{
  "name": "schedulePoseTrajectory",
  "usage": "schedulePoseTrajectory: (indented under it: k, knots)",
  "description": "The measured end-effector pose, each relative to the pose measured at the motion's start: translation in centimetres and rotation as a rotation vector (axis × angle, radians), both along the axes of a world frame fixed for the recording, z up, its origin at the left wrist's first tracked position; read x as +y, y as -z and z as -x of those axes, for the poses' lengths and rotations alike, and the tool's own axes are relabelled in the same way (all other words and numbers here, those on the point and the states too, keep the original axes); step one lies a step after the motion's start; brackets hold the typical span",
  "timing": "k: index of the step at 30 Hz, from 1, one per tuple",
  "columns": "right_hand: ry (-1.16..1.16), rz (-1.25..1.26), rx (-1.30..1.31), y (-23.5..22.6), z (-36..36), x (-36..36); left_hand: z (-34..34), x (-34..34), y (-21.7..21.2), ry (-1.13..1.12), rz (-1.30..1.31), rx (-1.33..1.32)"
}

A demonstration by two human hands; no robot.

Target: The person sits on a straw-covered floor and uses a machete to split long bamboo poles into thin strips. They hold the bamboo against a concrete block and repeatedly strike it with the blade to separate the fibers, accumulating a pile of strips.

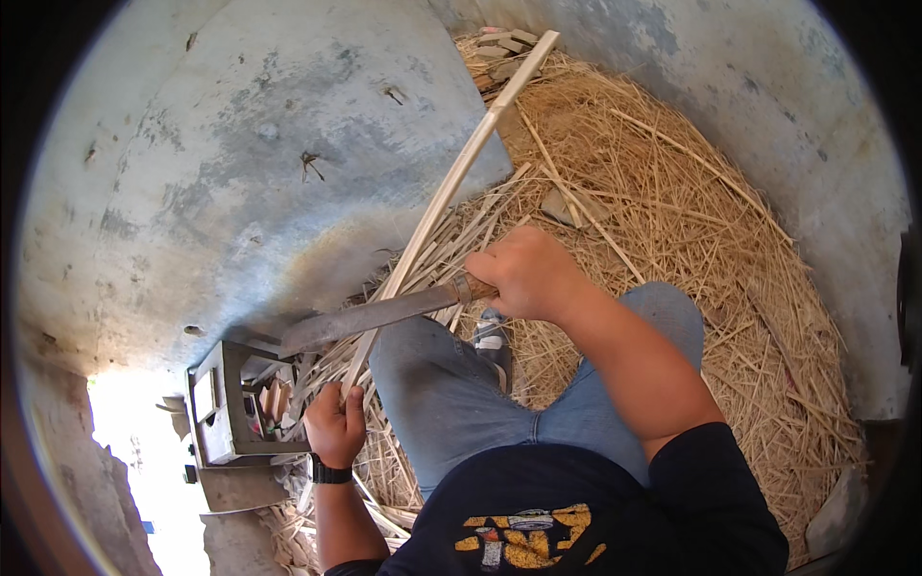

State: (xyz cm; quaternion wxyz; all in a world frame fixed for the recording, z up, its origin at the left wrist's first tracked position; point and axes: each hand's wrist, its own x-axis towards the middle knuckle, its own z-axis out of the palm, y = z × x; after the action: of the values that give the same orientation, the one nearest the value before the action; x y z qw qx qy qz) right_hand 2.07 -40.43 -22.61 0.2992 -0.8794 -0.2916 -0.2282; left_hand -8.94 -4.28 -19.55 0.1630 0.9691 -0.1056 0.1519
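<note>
My right hand (526, 274) is wrapped round the wooden handle of a large knife (384, 314) with a long, broad, dark blade. The blade points left and crosses a long pale wooden strip (451, 187), looking to lie over it just above my left hand. In my left hand (334, 424), fingers closed, is the lower end of that strip, which slants away from me toward the far wall. Whether the edge bites into the wood cannot be made out. Both my knees stand on either side of the straw-covered floor.
Straw and split strips (653, 192) cover the floor. A small open wooden cabinet (230, 422) holding odds and ends stands left of my left hand. Worn blue-grey walls (259, 163) close in on the left and right. Flat blocks (504, 43) lie at the far end.
</note>
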Motion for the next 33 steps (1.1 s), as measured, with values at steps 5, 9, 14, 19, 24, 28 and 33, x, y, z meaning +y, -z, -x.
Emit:
schedulePoseTrajectory:
  k: [5, 9, 14, 19, 24, 28, 33]
  knots:
    - [0.242, -0.286, 0.313, 0.3, -2.2, -3.4, -0.1, 0.5, -0.3, -0.045, -0.055, -0.035]
    - [0.234, -0.287, 0.38, 0.7, -2.7, -3.2, -0.2, 0.0, -0.5, 0.008, -0.045, 0.008]
    - [-0.08, 0.063, 0.019, 0.2, -0.3, 1.0, -0.6, -1.3, -0.6, 0.075, 0.014, 0.045]
    - [0.213, -0.312, 0.304, 1.8, -3.7, -3.8, -0.3, -0.2, -1.8, -0.001, 0.131, 0.104]
    - [0.196, -0.178, 0.207, 1.8, -2.3, -1.3, 0.6, 1.9, -1.5, 0.026, 0.059, 0.096]
    - [0.025, -0.033, -0.116, 1.8, -1.5, 0.0, 1.2, 2.7, -0.6, 0.059, 0.072, 0.101]
    - [0.251, -0.304, 0.298, 2.5, -3.4, -3.2, 1.1, 3.6, -1.6, 0.003, 0.104, -0.02]
